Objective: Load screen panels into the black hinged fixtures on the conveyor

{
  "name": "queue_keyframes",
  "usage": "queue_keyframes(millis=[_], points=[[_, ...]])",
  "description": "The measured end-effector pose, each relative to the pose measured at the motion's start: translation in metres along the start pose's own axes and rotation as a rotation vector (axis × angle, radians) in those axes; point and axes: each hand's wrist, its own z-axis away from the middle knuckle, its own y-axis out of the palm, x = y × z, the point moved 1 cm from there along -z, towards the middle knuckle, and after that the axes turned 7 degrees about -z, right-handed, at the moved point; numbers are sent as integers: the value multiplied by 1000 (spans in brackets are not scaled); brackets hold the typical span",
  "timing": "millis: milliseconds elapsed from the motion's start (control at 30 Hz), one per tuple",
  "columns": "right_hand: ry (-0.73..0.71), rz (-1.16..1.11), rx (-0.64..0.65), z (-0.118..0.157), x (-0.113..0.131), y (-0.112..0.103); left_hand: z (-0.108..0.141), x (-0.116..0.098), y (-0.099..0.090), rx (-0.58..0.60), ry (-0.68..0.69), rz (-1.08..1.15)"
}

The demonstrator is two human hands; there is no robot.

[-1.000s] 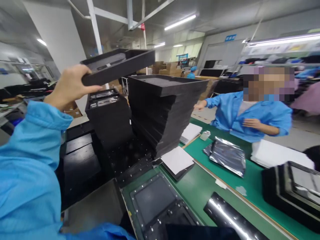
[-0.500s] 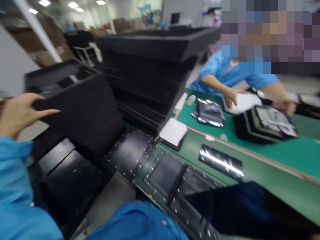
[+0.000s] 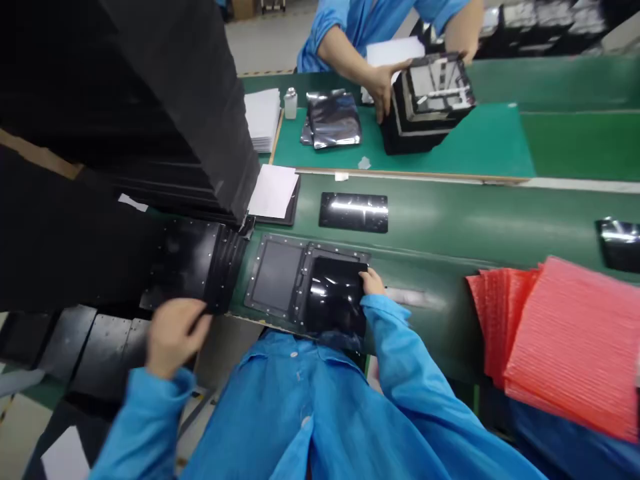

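Note:
My right hand [image 3: 373,281] grips the right edge of a glossy black panel [image 3: 336,297], fingers closed on it. The panel lies over the right half of an open black case [image 3: 277,275] with studs along its rim, and I cannot tell whether it rests flat. The left half of the case shows a bare grey-black recess. My left hand [image 3: 176,333], blurred by motion, is beside the front edge of a stack of black studded cases [image 3: 187,257]. Its thumb and forefinger are apart, with nothing visible between them.
Tall black stacked material [image 3: 180,100] rises at left. Beyond the case lie a glossy dark sheet [image 3: 353,212] and white paper [image 3: 273,190]. Red bubble bags [image 3: 575,340] are piled at right. Across the bench, a co-worker's hands hold a black-and-grey stack [image 3: 430,103].
The view has swung right and down. My left hand has left the black box's top edge for the case stack. My right hand has brought the dark panel over the open case.

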Motion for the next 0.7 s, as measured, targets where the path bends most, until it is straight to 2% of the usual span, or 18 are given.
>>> queue_keyframes(millis=[100,167,267,367,467,533,633,700], points=[[29,-24,7,-13,-13,16,22,-54,52,207,165,88],[24,-14,2,-18,-14,22,37,-76,81,348,178,185],[-8,29,-19,-17,-10,22,49,-83,113,510,140,299],[-121,222,-57,-3,-11,13,38,-78,146,627,75,325],[-227,439,-83,32,-29,2,19,-78,186,780,24,269],[-192,470,-109,66,-52,-4,11,-85,209,848,40,237],[-84,440,-152,119,-87,-9,11,-97,233,837,69,215],[-35,406,-154,142,-105,-10,17,-102,243,817,46,214]])
